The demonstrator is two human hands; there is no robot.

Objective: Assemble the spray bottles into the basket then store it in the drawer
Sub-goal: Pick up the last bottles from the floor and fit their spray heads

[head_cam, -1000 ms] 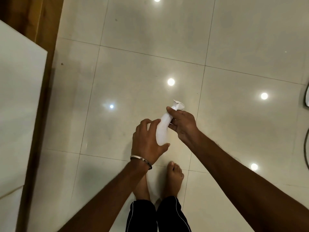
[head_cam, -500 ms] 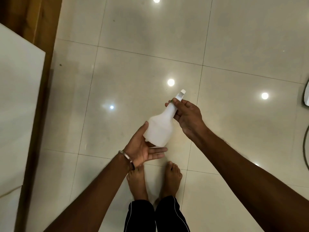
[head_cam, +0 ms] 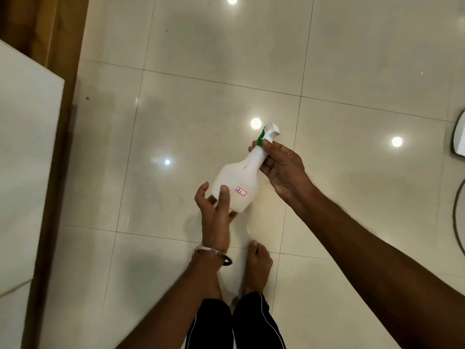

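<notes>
A white spray bottle [head_cam: 239, 180] with a green collar and white spray head is held tilted over the floor. It bears a small red-edged label reading 41. My right hand [head_cam: 281, 167] pinches its neck just below the spray head. My left hand [head_cam: 216, 207] cups the bottle's base, thumb on the front face and fingers behind. No basket or drawer is in view.
Glossy cream floor tiles [head_cam: 352, 59] reflect ceiling lights. A white surface [head_cam: 25, 159] with a wooden edge [head_cam: 60, 71] runs along the left. My bare feet [head_cam: 256, 265] stand below the bottle. A white object and a dark cable [head_cam: 456, 212] lie at the right edge.
The bottle has been turned so its label faces up and the green collar shows. My left hand rotated from palm-up under the base to gripping it from the side.
</notes>
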